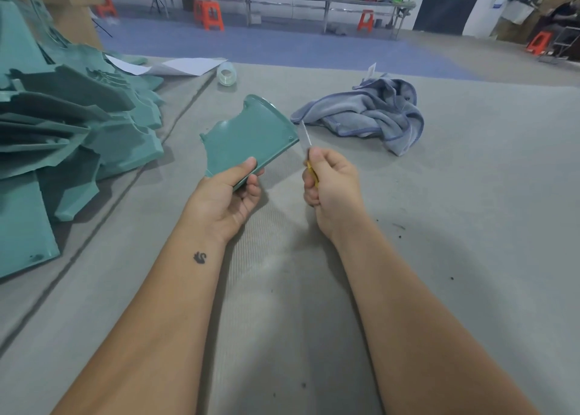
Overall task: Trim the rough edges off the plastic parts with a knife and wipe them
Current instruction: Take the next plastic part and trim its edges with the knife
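Knife up, part angled toward the blade, trimming in hand.

My right hand (329,185) is curled tight round the yellow-handled knife (309,150), thumb braced on top so the thin blade points up and away from me. My left hand (233,194) pinches the near corner of the teal plastic part (251,135), thumb on its face, fingers beneath, holding it off the grey mat (439,226) with its rimmed right edge just beside the blade, I'd judge so that edge can be shaved. The blue cloth (370,110) lies beyond the knife, near for wiping. The pile of teal parts (72,125) sits well left, likely waiting their turn.
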Demonstrator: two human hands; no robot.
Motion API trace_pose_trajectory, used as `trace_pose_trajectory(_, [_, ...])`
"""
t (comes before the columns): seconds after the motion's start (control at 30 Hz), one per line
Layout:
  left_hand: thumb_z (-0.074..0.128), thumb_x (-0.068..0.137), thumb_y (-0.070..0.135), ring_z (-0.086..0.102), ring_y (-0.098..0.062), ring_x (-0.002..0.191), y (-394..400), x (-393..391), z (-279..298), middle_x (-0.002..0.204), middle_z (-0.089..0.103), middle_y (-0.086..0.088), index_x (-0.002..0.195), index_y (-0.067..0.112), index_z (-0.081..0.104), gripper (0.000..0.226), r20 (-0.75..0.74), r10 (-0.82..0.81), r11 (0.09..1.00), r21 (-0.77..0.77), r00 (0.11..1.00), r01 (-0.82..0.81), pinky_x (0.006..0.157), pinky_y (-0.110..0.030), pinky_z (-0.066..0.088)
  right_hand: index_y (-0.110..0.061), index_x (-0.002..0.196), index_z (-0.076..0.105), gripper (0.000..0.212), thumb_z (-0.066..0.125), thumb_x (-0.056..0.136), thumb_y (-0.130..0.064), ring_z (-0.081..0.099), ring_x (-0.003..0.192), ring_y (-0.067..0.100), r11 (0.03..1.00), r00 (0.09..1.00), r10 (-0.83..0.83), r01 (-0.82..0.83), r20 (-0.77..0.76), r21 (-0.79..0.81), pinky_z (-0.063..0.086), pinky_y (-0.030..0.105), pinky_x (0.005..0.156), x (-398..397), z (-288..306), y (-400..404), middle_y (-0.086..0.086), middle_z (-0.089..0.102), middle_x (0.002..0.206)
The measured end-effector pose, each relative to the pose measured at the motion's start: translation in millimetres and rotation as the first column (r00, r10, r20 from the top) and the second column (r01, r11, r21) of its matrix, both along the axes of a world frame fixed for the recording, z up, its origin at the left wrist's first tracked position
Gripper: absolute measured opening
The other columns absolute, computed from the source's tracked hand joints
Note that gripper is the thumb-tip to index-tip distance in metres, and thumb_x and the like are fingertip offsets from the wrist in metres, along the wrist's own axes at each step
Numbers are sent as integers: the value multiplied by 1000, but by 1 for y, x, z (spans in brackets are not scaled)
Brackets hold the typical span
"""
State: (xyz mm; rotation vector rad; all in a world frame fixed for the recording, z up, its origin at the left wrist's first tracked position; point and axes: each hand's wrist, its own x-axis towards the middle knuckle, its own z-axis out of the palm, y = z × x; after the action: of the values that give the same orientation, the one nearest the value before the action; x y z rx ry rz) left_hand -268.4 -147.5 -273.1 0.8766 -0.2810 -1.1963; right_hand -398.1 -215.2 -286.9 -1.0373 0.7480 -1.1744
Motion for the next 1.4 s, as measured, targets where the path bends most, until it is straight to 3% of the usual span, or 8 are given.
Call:
trace_pose_trajectory(0.17, [60, 89, 1, 51, -3, 43, -1, 0, 0, 60, 66, -5, 92, 9, 61, 9, 15, 0, 1000, -7, 1000, 0, 46, -12, 47, -12, 73, 58, 29, 49, 100, -12, 29, 34, 2, 972, 967, 196, -213, -162, -99, 20, 14, 35, -2, -1, 5, -7, 43, 44])
trace_pose_trajectory(0.33, [60, 89, 1, 52, -3, 43, -1, -1, 0, 59, 66, -4, 91, 9, 61, 9, 40, -1, 1000, 7, 999, 1, 45, -12, 47, -13, 69, 57, 32, 51, 100, -13, 29, 36, 1, 992, 988, 36, -52, -148, -111, 22, 13, 35, 6, -2, 5, -7, 41, 44])
trace_pose_trajectory(0.5, [59, 90, 1, 51, -3, 42, 1, 2, 0, 58, 65, -5, 90, 9, 60, 8, -11, -16, 1000, -12, 1000, 16, 42, -12, 44, -11, 75, 55, 28, 49, 102, -17, 27, 34, 4, 995, 997, -78, 76, 27, 57, 21, 16, 34, 2, 0, -3, -3, 43, 45])
trace_pose_trajectory(0.77, [59, 90, 0, 51, -3, 42, -2, 1, 0, 68, 65, -6, 92, 7, 61, 7, -40, -2, 1000, -5, 999, 1, 44, -11, 45, -13, 71, 57, 29, 52, 99, -10, 33, 40, 3, 932, 939, 151, -240, -310, -273, 27, 13, 41, 2, -4, 10, -2, 41, 46])
trace_pose_trajectory(1.03, [58, 91, 2, 51, -2, 40, 0, 1, 0, 56, 65, -6, 85, 6, 59, 7, -55, -19, 1000, 7, 998, 19, 42, -11, 43, -14, 70, 57, 32, 51, 101, -17, 28, 37, 5, 998, 996, -13, 7, -90, -65, 23, 16, 37, 0, -6, -4, -3, 42, 47])
trace_pose_trajectory(1.17, [59, 91, 2, 51, -2, 41, 0, 2, 0, 57, 65, -6, 87, 6, 59, 6, -54, -17, 1000, 7, 998, 18, 43, -11, 44, -14, 70, 57, 32, 52, 101, -19, 29, 36, 5, 998, 997, -36, 33, -73, -45, 24, 16, 36, 2, -7, -5, -4, 44, 46])
trace_pose_trajectory(1.27, [59, 90, 2, 51, -2, 42, 2, 3, 0, 58, 65, -5, 87, 7, 59, 5, -62, -27, 1000, -3, 998, 27, 42, -12, 43, -12, 73, 55, 30, 49, 102, -18, 27, 39, 6, 995, 995, -87, 85, 40, 50, 22, 17, 36, -2, -3, -7, -2, 43, 49])
trace_pose_trajectory(1.4, [59, 90, 2, 51, -2, 42, 2, 4, -1, 58, 65, -5, 87, 8, 59, 7, -38, -32, 999, -7, 999, 32, 41, -12, 42, -11, 76, 54, 28, 48, 102, -18, 26, 42, 9, 997, 997, -41, 37, 63, 65, 19, 18, 38, -6, 2, -5, -1, 44, 50])
